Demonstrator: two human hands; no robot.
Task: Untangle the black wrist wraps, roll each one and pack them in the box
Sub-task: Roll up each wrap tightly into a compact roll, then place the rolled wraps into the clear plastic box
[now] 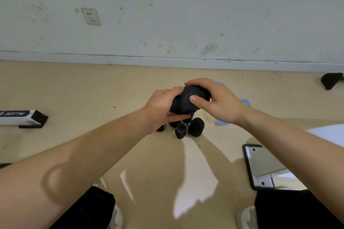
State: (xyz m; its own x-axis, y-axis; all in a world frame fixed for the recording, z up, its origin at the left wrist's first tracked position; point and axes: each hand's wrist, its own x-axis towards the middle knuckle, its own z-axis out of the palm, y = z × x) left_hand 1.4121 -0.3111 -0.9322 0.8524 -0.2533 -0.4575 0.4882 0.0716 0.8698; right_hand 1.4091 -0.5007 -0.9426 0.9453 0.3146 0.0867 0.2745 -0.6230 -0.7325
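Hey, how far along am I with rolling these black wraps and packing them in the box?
Done: several rolled wraps sit on the floor under your hands. In hand: your left hand and right hand grip one more wrap, mostly rolled. Left: packing. No wraps show in the BRTW box, which lies apart at the left.

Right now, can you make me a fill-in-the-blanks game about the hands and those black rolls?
1. The left hand and the right hand grip one wrist wrap, coloured ____.
2. The rolled wraps below the hands stand on the ____.
3. The box with lettering lies on the person's ____ side.
4. The socket sits on the ____.

Missing words: black; floor; left; wall.
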